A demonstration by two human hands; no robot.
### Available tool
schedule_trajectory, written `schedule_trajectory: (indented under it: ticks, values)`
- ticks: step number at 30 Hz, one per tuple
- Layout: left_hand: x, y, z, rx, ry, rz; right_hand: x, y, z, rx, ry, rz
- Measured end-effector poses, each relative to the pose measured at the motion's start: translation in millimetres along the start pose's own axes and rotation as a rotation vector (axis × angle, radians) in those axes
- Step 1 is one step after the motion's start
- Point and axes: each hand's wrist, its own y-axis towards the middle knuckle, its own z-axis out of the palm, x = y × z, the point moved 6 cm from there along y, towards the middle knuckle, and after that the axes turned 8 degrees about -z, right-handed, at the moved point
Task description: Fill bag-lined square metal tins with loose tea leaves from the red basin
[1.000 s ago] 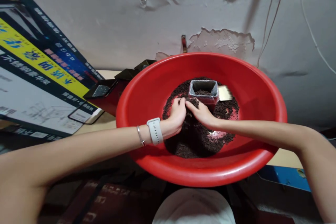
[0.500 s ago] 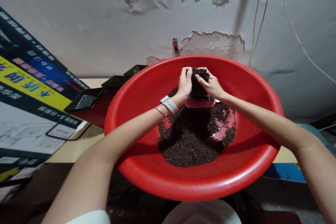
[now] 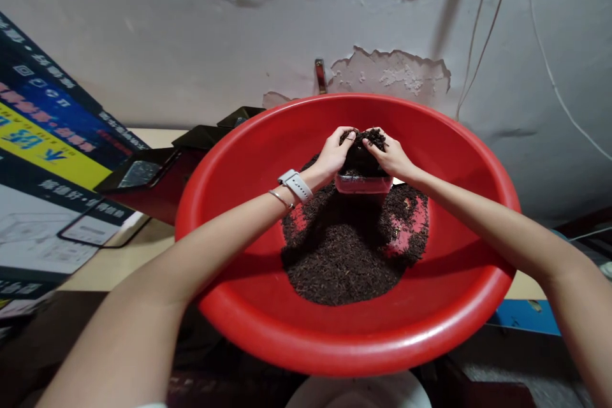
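Note:
A large red basin (image 3: 248, 159) holds a heap of dark loose tea leaves (image 3: 349, 255). At the heap's far side stands a small clear container (image 3: 363, 183), its mouth hidden under my hands. My left hand (image 3: 335, 153), with a white watch and a thin bangle on the wrist, and my right hand (image 3: 389, 154) are cupped together above the container. Between them they hold a clump of tea leaves (image 3: 364, 146).
A blue and yellow printed cardboard box (image 3: 43, 166) leans at the left. A dark red machine with black trays (image 3: 157, 178) sits behind the basin's left rim. A peeling wall with hanging cords (image 3: 482, 32) rises close behind. A pale tabletop (image 3: 115, 261) shows below the box.
A second ago both hands were gathering leaves low in the heap before the container. They have since risen with a clump of leaves and now hold it over the container.

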Motion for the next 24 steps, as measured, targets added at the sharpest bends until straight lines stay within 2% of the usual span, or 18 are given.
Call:
schedule_trajectory:
  ticks: [8,12,24]
  values:
    - [-0.2,-4.3,2.9,0.083,0.008,0.003,-2.9,1.9,-6.6,0.032,-0.112,0.047]
    - [2.7,-3.6,2.1,0.101,-0.011,0.003,0.6,1.5,-7.0,0.059,-0.086,0.055]
    - [-0.6,-6.4,-0.9,0.087,-0.047,-0.012,1.1,2.0,-12.2,-0.001,-0.030,0.080]
